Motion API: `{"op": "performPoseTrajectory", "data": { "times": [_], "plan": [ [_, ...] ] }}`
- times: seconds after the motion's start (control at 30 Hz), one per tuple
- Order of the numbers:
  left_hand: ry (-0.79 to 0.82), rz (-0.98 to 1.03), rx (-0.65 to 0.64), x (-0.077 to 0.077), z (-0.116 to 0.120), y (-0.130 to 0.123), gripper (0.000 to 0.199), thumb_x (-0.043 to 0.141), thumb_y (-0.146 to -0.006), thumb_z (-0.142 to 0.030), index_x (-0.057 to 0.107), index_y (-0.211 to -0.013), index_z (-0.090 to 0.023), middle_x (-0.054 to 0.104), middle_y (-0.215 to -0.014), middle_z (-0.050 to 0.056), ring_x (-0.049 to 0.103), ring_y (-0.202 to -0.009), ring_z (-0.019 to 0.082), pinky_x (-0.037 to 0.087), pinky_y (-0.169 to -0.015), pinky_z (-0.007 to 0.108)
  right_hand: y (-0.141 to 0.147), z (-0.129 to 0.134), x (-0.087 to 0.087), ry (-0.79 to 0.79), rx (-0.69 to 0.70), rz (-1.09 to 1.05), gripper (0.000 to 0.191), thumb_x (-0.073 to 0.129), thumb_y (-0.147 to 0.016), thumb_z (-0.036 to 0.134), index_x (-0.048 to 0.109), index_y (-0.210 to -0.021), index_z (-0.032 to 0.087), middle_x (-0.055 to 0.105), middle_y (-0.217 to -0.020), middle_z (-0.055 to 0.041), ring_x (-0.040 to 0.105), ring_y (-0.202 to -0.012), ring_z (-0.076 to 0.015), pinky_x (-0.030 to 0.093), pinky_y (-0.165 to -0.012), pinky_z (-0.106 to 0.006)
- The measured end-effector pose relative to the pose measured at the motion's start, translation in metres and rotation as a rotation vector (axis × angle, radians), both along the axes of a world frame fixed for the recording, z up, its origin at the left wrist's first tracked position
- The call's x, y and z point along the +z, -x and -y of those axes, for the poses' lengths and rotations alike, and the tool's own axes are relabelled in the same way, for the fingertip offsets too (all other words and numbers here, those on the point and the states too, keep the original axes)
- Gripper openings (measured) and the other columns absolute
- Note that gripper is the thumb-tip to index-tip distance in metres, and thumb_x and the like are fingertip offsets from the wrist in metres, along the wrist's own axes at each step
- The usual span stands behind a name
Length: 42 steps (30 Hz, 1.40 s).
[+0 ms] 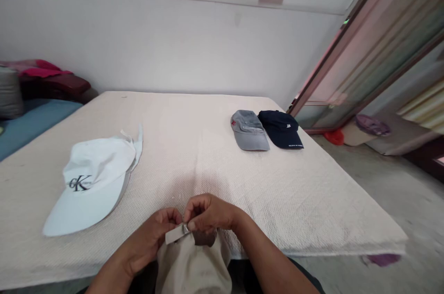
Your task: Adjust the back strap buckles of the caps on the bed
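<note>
A beige cap [194,268] is at the table's front edge, its back opening and strap facing up. My left hand [157,229] is closed on the cap beside the loose strap end [175,234]. With thumb and forefinger, my right hand [211,213] pinches the strap at its small metal buckle [186,228]. The fingertips of both hands almost meet there. To the left lies a white cap [93,183] with a black "CK" print, its strap ends loose at the back.
A grey cap [248,129] and a navy cap [280,129] sit side by side at the right rear of the cloth-covered table [294,201]. Behind stands a white wall [180,44]. A blue cushioned surface [38,118] is at far left, a sliding door [347,67] at right.
</note>
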<state>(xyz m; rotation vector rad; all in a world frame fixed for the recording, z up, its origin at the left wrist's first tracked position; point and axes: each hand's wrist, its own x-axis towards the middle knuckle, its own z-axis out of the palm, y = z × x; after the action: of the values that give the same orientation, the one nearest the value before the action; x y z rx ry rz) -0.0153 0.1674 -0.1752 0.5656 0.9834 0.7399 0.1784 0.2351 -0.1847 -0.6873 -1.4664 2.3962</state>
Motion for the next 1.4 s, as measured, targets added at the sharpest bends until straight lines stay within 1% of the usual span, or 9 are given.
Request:
{"op": "performPoseTrajectory", "data": {
  "times": [0.2,0.3,0.4,0.47,0.57,0.8,0.97,1.2,1.4],
  "plan": [
    [-0.004,0.010,0.020,0.004,-0.001,-0.002,0.017,0.076,-0.062,-0.017,0.062,-0.071,-0.014,0.059,-0.064,-0.001,0.050,-0.057,0.010,0.035,-0.056,0.022,0.001,0.002,0.001,0.052,0.002,0.017,0.025,0.077,-0.068,0.025,0.062,-0.084,0.014,0.055,-0.061,0.0047,0.043,-0.042,-0.0025,0.032,-0.038,-0.015],
    [0.006,0.039,0.018,0.011,0.000,-0.001,0.016,0.073,-0.068,-0.025,0.063,-0.071,-0.013,0.059,-0.065,0.000,0.051,-0.059,0.012,0.038,-0.059,0.023,0.002,0.002,0.002,0.095,0.009,-0.012,0.025,0.077,-0.068,0.024,0.060,-0.084,0.014,0.055,-0.062,0.0052,0.038,-0.040,-0.0010,0.029,-0.037,-0.015],
    [-0.021,0.061,-0.006,0.016,0.002,0.000,0.021,0.070,-0.072,-0.033,0.062,-0.070,-0.014,0.060,-0.066,0.001,0.052,-0.062,0.013,0.039,-0.061,0.024,0.003,0.003,0.002,0.110,0.000,-0.003,0.025,0.077,-0.068,0.025,0.060,-0.083,0.014,0.054,-0.061,0.0054,0.040,-0.041,-0.0017,0.030,-0.038,-0.015],
    [-0.023,0.046,-0.023,0.016,0.002,0.001,0.022,0.075,-0.067,-0.031,0.063,-0.074,-0.014,0.061,-0.070,0.001,0.052,-0.064,0.013,0.038,-0.061,0.024,0.003,0.003,0.002,0.105,-0.002,0.008,0.026,0.077,-0.067,0.026,0.060,-0.082,0.014,0.053,-0.059,0.0055,0.042,-0.043,-0.0027,0.032,-0.039,-0.015],
    [-0.036,-0.002,-0.030,0.013,0.002,0.002,0.025,0.080,-0.059,-0.022,0.064,-0.077,-0.015,0.061,-0.073,0.000,0.052,-0.067,0.013,0.036,-0.062,0.023,0.004,0.004,0.001,0.089,0.014,0.018,0.026,0.077,-0.067,0.026,0.061,-0.084,0.014,0.053,-0.058,0.0057,0.043,-0.044,-0.0032,0.032,-0.039,-0.015],
    [-0.072,-0.047,-0.035,0.007,0.003,0.003,0.022,0.079,-0.061,-0.022,0.065,-0.077,-0.014,0.061,-0.075,0.001,0.053,-0.070,0.013,0.036,-0.065,0.023,0.007,0.005,0.004,0.083,0.034,0.047,0.026,0.077,-0.067,0.027,0.060,-0.083,0.015,0.054,-0.060,0.0057,0.043,-0.044,-0.0024,0.033,-0.039,-0.014],
    [-0.064,-0.053,-0.033,0.007,0.004,0.003,0.020,0.077,-0.062,-0.018,0.065,-0.078,-0.014,0.062,-0.076,0.001,0.054,-0.073,0.014,0.037,-0.069,0.024,0.008,0.005,0.003,0.088,0.038,0.045,0.026,0.076,-0.068,0.028,0.060,-0.084,0.015,0.054,-0.060,0.0059,0.042,-0.044,-0.0024,0.031,-0.039,-0.014],
    [-0.047,-0.026,-0.007,0.005,0.003,0.000,0.019,0.075,-0.058,-0.013,0.061,-0.072,-0.014,0.060,-0.070,0.000,0.053,-0.067,0.012,0.036,-0.063,0.023,0.009,0.007,0.004,0.058,0.033,0.048,0.027,0.076,-0.069,0.029,0.060,-0.085,0.015,0.052,-0.061,0.0059,0.042,-0.046,-0.0027,0.033,-0.041,-0.015],
    [-0.023,0.024,0.056,0.010,0.001,0.003,0.023,0.076,-0.061,-0.016,0.062,-0.079,-0.015,0.064,-0.074,0.001,0.057,-0.067,0.014,0.040,-0.064,0.025,0.006,0.007,0.003,0.092,-0.069,-0.046,0.027,0.072,-0.074,0.030,0.058,-0.092,0.016,0.049,-0.057,0.0077,0.037,-0.041,-0.0025,0.027,-0.040,-0.017]
  ]
}}
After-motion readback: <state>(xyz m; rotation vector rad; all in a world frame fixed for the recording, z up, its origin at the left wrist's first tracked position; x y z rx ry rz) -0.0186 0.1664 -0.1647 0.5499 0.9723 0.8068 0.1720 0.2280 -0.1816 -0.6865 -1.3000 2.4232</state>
